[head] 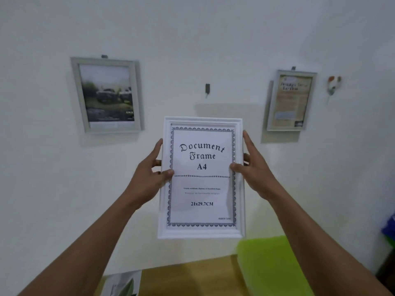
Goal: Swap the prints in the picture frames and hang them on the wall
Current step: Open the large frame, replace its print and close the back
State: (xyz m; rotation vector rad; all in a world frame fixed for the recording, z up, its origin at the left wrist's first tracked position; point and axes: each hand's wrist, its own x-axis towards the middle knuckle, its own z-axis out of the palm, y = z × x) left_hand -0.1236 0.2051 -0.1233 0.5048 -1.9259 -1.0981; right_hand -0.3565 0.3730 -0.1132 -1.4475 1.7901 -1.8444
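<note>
Desk: Where is the white frame (201, 232)?

Photographer: Upright before the wall (192, 39), raised between both hands, below a small dark hook (207, 88); its print (202, 184) reads "Document Frame A4"

Desk: And the hands?

Photographer: The left hand (149, 178) grips the frame's left edge, thumb on the front, fingers behind; the right hand (254, 174) grips the right edge likewise

Desk: What else hangs there?

Photographer: A grey frame with a landscape print (106, 95) hangs left of the hook; a second grey frame with a tan document (290, 101) hangs right; at the bottom a wooden table (192, 274) carries a loose print (124, 285), a green object (271, 268) beside it
</note>
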